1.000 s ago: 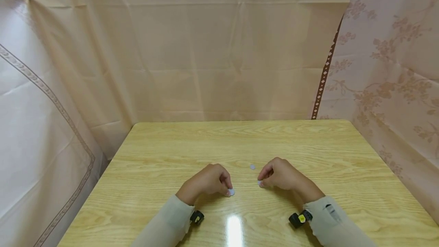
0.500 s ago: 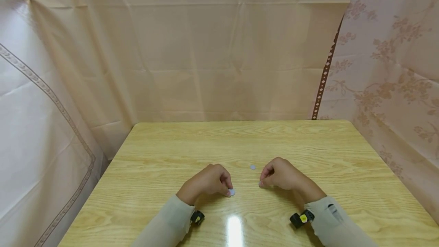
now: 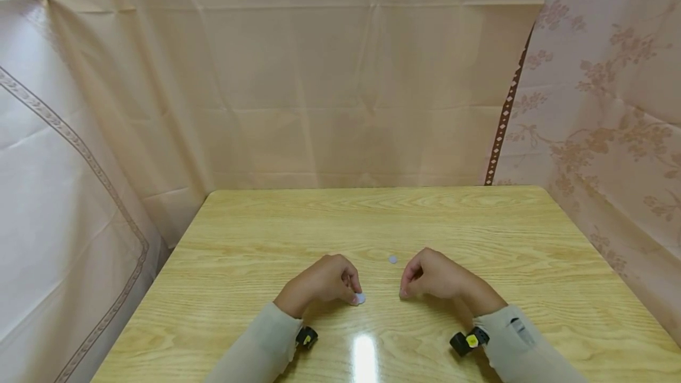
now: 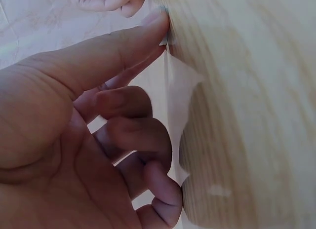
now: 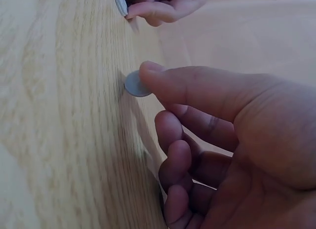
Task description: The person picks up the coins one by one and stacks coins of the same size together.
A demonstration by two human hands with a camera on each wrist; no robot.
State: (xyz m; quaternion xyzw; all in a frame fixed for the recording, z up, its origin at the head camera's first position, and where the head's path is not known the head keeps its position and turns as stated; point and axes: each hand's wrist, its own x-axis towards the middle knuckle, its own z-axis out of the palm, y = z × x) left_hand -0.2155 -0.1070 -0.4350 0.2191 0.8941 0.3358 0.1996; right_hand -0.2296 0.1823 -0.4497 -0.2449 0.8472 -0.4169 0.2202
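Observation:
In the head view my left hand [image 3: 328, 279] pinches a pale grey coin [image 3: 360, 298] at the table surface. The right wrist view shows that coin's stacked-looking edge [image 5: 121, 4] under the left fingertips. Opposite, my right hand [image 3: 433, 275] holds another grey coin [image 5: 135, 84] between thumb and forefinger, tilted up close over the wood, with its other fingers curled in. From the head only a sliver of it shows. A third coin [image 3: 392, 259] lies flat on the table, just beyond and left of the right hand.
The wood-grain table [image 3: 298, 217] spans the view, with a bright light reflection near its front. A beige curtain [image 3: 340, 87] hangs behind it, and a floral cloth [image 3: 612, 105] hangs on the right. Both wrists carry black straps.
My right hand has come slightly nearer the body, and its coin, which showed more before, is now mostly hidden in the head view. The left hand has stayed nearly still.

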